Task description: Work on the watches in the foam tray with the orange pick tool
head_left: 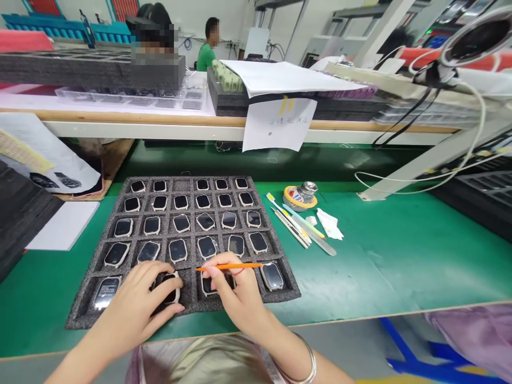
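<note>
A grey foam tray (188,306) with rows of compartments lies on the green bench, and most compartments hold a square smartwatch with a dark screen. My left hand (142,298) reaches into the front row, its fingers curled round a smartwatch (173,290) that they partly cover. Between the thumb and fingers of my right hand (236,290) is a thin orange stick (248,265), lying nearly level with its tip towards the left. Beneath that hand, another smartwatch (208,286) is half hidden. To its right sits an uncovered smartwatch (272,276).
Right of the tray lie brushes and thin tools (294,226), a roll of yellow tape (298,198) with a metal-topped jar, and a crumpled white tissue (330,224). A shelf (180,128) with foam trays crosses behind. White paper (64,224) lies left. A person in green (206,53) is in the background.
</note>
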Motion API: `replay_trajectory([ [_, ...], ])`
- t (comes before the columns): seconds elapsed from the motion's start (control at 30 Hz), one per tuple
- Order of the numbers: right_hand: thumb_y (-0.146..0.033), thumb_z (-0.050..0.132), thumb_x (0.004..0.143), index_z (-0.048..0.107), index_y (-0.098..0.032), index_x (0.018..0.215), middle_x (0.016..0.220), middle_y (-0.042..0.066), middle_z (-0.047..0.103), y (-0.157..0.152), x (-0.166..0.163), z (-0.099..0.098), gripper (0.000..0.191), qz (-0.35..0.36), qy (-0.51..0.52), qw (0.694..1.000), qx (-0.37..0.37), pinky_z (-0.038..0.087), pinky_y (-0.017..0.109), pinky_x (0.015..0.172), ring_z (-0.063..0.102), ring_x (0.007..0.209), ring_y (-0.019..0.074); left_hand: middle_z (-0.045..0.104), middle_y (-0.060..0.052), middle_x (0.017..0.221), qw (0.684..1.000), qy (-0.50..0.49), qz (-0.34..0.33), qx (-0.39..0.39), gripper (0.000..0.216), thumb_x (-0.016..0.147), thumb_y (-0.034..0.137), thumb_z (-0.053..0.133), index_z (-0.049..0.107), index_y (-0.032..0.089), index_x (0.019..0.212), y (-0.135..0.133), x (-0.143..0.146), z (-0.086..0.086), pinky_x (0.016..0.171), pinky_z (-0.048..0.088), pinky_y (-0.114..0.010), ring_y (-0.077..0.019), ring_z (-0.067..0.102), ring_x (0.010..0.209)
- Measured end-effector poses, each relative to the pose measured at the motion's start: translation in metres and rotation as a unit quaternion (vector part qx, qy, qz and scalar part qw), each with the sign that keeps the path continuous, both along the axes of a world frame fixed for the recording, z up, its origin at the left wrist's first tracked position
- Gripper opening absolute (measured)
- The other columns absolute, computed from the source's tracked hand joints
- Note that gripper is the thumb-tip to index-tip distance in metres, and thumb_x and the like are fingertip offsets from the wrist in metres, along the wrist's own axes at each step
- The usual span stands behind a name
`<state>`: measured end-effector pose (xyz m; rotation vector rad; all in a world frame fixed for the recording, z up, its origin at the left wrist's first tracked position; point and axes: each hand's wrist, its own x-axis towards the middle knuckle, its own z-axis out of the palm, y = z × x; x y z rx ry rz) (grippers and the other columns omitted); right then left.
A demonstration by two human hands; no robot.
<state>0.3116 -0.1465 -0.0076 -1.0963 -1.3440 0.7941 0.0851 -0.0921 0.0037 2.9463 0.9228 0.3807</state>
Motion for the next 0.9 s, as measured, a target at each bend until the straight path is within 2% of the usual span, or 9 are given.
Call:
replay_trajectory([
  [0.07, -0.024, 0.049, 0.101, 0.061, -0.017, 0.099, 0.091, 0.005, 0.064, 0.002, -0.01, -0.002, 0.014, 0.031, 0.039, 0.999, -0.018, 0.05, 0.022, 0.062, 0.063, 0.073, 0.0118, 0.058, -0.001, 0.119, 1.0, -0.026, 0.0, 0.003, 0.022, 0.088, 0.04, 0.064, 0.065, 0.029, 0.107, -0.003, -0.002, -0.002, 0.094, 0.046, -0.032, -0.0165, 0.053, 0.109],
  [0.2, -0.03, 0.047, 0.103, 0.055, -0.016, 0.099, 0.082, 0.003, 0.061, 0.006, -0.03, -0.014, 0.017, 0.066, 0.112, 0.989, -0.073, 0.051, 0.022, 0.062, 0.061, 0.067, 0.0107, 0.059, -0.002, 0.116, 0.997, -0.078, 0.002, 0.016, 0.017, 0.086, 0.036, 0.066, 0.066, 0.025, 0.099, -0.008, -0.003, -0.006, 0.098, 0.046, -0.032, -0.0157, 0.054, 0.112],
  [0.33, -0.031, 0.044, 0.104, 0.054, -0.015, 0.097, 0.082, 0.004, 0.059, 0.007, -0.039, -0.021, 0.02, 0.068, 0.044, 0.994, -0.072, 0.052, 0.023, 0.066, 0.062, 0.071, 0.0116, 0.061, -0.002, 0.115, 0.995, -0.095, 0.021, -0.008, 0.022, 0.085, 0.039, 0.067, 0.064, 0.025, 0.102, -0.011, -0.004, -0.008, 0.097, 0.05, -0.031, -0.015, 0.056, 0.112],
  [0.5, -0.029, 0.042, 0.105, 0.054, -0.016, 0.1, 0.086, 0.005, 0.06, 0.006, -0.04, -0.025, 0.019, 0.078, -0.014, 0.996, -0.049, 0.053, 0.025, 0.069, 0.063, 0.074, 0.0127, 0.064, -0.002, 0.115, 0.988, -0.111, 0.088, -0.069, 0.048, 0.083, 0.053, 0.065, 0.053, 0.023, 0.117, -0.014, -0.007, -0.011, 0.09, 0.056, -0.028, -0.0144, 0.06, 0.111],
  [0.63, -0.028, 0.039, 0.104, 0.055, -0.015, 0.099, 0.088, 0.006, 0.06, 0.007, -0.042, -0.023, 0.02, 0.057, -0.058, 0.996, -0.033, 0.052, 0.025, 0.069, 0.062, 0.074, 0.0132, 0.065, -0.002, 0.115, 0.985, -0.116, 0.108, -0.062, 0.051, 0.083, 0.058, 0.063, 0.052, 0.025, 0.12, -0.014, -0.011, -0.017, 0.088, 0.058, -0.027, -0.0153, 0.062, 0.11],
  [0.8, -0.023, 0.043, 0.1, 0.056, -0.016, 0.094, 0.081, 0.004, 0.062, 0.009, -0.04, -0.016, 0.016, 0.042, -0.109, 0.993, -0.021, 0.051, 0.024, 0.069, 0.062, 0.071, 0.0138, 0.066, -0.001, 0.113, 0.986, -0.145, 0.081, -0.001, 0.051, 0.082, 0.063, 0.06, 0.058, 0.025, 0.115, -0.004, -0.02, -0.035, 0.084, 0.059, -0.028, -0.0162, 0.065, 0.101],
  [0.9, -0.023, 0.05, 0.094, 0.055, -0.017, 0.089, 0.073, 0.0, 0.061, 0.014, -0.038, -0.018, 0.01, 0.05, -0.094, 0.994, -0.023, 0.051, 0.019, 0.062, 0.063, 0.065, 0.0124, 0.07, 0.0, 0.1, 0.975, -0.22, 0.002, 0.026, 0.044, 0.081, 0.061, 0.063, 0.062, 0.026, 0.108, 0.012, -0.02, -0.046, 0.072, 0.058, -0.026, -0.0149, 0.067, 0.086],
])
